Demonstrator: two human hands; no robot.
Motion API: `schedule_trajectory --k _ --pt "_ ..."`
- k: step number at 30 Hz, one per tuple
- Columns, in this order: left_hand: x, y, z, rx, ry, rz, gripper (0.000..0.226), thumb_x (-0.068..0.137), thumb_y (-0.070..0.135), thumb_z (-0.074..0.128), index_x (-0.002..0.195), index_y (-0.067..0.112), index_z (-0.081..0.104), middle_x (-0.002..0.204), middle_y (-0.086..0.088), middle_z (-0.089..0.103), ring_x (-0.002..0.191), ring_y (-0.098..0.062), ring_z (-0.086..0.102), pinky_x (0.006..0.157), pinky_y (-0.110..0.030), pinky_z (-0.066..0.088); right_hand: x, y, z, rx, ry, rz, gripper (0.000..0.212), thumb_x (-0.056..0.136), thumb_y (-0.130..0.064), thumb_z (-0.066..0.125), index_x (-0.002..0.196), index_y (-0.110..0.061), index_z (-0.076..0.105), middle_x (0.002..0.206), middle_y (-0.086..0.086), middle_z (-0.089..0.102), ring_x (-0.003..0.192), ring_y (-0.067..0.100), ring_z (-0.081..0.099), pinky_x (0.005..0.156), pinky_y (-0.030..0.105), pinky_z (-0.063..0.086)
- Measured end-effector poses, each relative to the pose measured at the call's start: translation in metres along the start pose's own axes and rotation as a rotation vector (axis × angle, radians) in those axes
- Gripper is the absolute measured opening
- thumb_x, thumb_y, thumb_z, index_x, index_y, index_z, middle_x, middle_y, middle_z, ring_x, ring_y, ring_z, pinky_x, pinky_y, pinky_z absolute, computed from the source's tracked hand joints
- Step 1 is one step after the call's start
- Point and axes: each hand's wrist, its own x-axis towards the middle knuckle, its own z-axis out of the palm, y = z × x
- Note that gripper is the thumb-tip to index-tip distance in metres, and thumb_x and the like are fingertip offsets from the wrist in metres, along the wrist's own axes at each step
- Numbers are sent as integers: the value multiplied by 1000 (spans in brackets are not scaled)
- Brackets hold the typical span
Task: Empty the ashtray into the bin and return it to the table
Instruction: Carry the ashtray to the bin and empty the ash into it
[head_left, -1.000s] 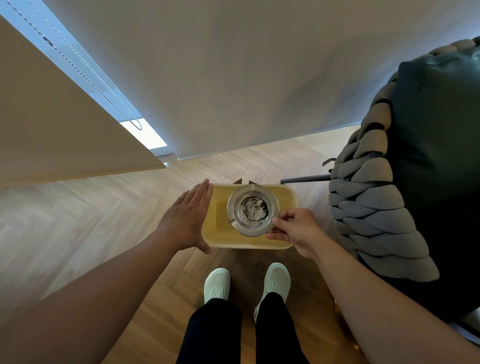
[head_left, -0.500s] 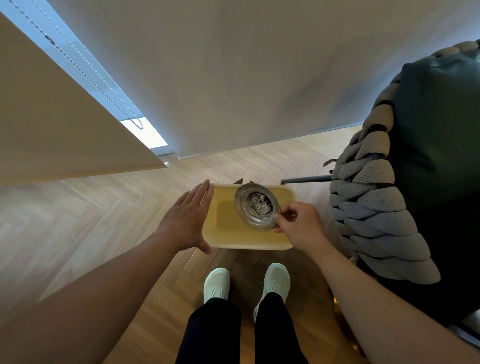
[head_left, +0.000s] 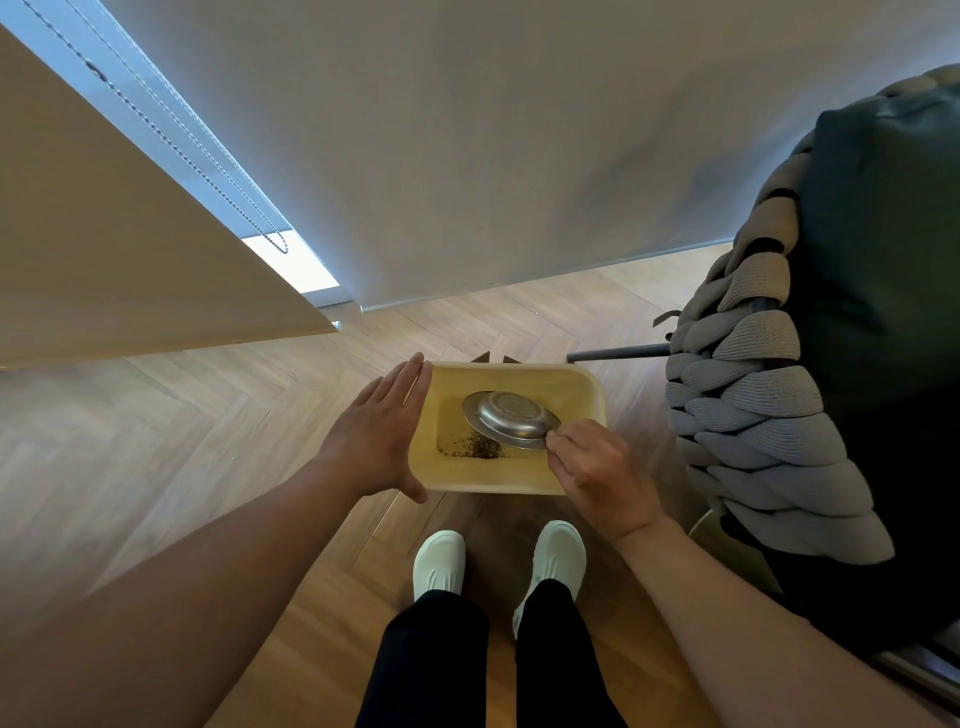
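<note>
Over a wooden floor: ashtray upturned above yellow bin, rim pinched in right hand fingertips. Left hand flat, fingers spread straight, beside bin wall.

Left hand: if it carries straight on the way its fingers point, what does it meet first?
Probably nothing on the bin: the left hand lies open along the yellow bin's left wall, fingers pointing up-frame past its far corner towards bare wooden floor. Depth is unclear.
</note>
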Motion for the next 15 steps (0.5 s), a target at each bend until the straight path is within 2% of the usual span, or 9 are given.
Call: schedule_trajectory --k 10,15 --pt "0 3 -1 7 4 -8 159 45 74 79 146 16 -30 162 -6 -20 149 -22 -13 118 -36 -2 -1 3 -2 -7 1 -9 8 87 -1 68 89 4 74 83 15 71 74 28 69 62 40 61" --pt "0 3 -2 -5 1 -10 159 45 72 81 147 15 -28 162 -6 -20 149 -22 -14 119 -36 -1 -1 1 -1 56 -8 59 3 83 2 72 86 1 74 78 13 70 68 26 67 59 39 60"
